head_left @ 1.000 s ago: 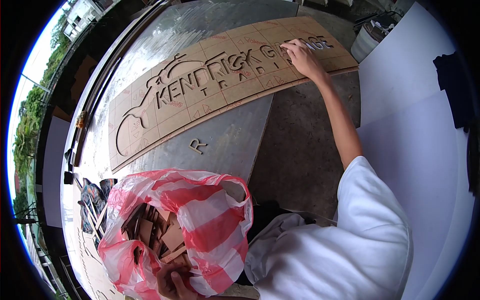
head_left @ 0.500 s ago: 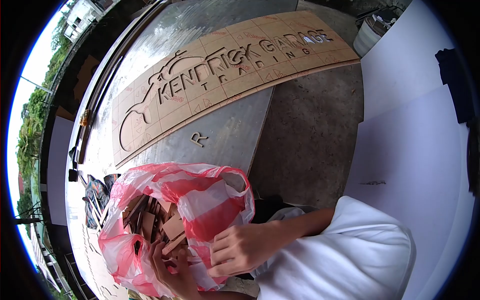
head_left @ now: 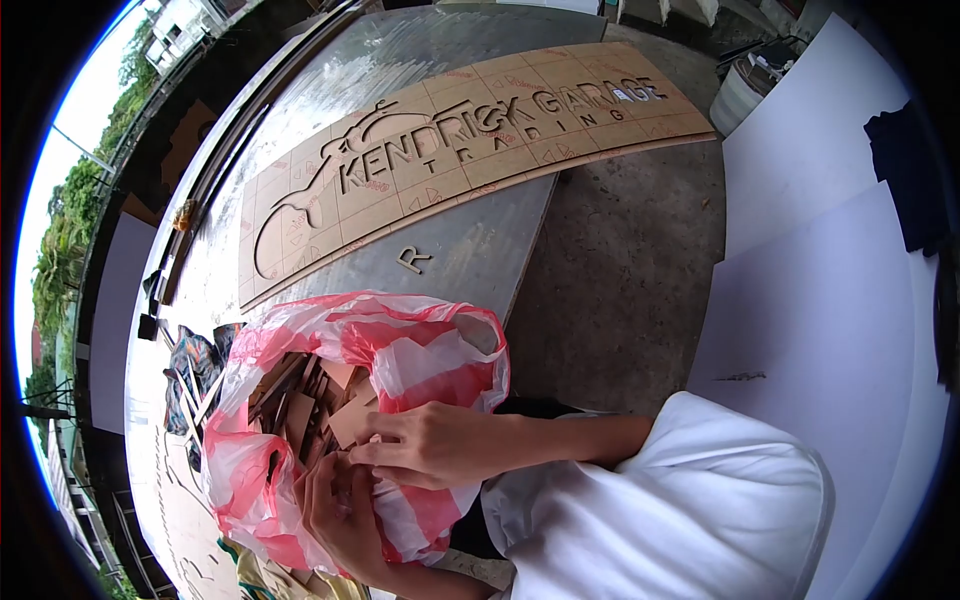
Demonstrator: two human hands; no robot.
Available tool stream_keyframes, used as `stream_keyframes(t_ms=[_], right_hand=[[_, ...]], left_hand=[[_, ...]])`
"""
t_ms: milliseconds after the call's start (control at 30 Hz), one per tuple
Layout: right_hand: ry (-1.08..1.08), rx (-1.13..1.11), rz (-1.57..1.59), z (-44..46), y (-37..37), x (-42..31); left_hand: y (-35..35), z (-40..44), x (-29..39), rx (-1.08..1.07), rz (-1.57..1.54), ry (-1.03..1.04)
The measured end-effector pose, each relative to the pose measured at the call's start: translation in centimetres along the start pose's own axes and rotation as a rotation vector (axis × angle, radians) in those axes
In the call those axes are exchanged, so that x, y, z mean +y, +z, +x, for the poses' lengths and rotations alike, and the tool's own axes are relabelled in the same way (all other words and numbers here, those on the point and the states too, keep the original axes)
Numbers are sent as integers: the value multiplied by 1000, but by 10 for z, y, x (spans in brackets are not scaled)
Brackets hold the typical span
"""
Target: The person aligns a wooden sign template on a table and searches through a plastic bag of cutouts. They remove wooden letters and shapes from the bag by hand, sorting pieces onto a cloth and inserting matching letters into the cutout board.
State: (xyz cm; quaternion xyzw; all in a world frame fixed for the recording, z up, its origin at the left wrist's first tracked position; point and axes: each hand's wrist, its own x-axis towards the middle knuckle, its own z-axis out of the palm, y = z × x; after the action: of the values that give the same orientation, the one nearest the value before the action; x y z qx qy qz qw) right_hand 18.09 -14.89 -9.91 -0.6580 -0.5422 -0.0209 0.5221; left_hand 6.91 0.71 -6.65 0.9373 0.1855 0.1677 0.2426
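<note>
A red-and-white striped plastic bag [head_left: 430,350] stands open in front of me, filled with flat brown offcuts [head_left: 300,415] of board in various sizes. At the near side of its mouth my left hand [head_left: 342,515] has its fingers bent, with the thumb opposite; whatever lies between them is hidden. My right hand [head_left: 420,445] reaches across the bag with bent fingers. Its fingertips are close to those of my left hand, beside a square brown piece [head_left: 350,418]. What the right fingertips grip is too small to make out.
Beyond the bag, a brown sign board [head_left: 400,215] with cut-out lettering lies on a grey metal sheet [head_left: 470,240]. A loose letter R [head_left: 414,260] lies near it. White panels [head_left: 800,300] stand at the right. Thin sticks and dark cloth [head_left: 190,370] sit left of the bag.
My right hand has moved up and left, from the bag's near side to the brown pieces and my left fingertips. My left hand stays at the mouth. The view has shifted slightly.
</note>
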Motion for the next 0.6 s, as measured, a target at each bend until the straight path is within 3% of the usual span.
stream_keyframes(t_ms=[167,333,433,500,600], right_hand=[[95,13,-76,0,2,-9],[373,68,-153,3,-4,-36],[380,48,-246,-4,6,-37],[302,162,-291,-5,15,-41],[370,217,-312,-5,20,-50]], left_hand=[[7,-2,-3,130,-68,2],[4,-3,-15,225,-125,95],[3,-5,-20,236,-165,139],[3,-6,-23,254,-207,178],[1,-8,-29,234,-194,228]])
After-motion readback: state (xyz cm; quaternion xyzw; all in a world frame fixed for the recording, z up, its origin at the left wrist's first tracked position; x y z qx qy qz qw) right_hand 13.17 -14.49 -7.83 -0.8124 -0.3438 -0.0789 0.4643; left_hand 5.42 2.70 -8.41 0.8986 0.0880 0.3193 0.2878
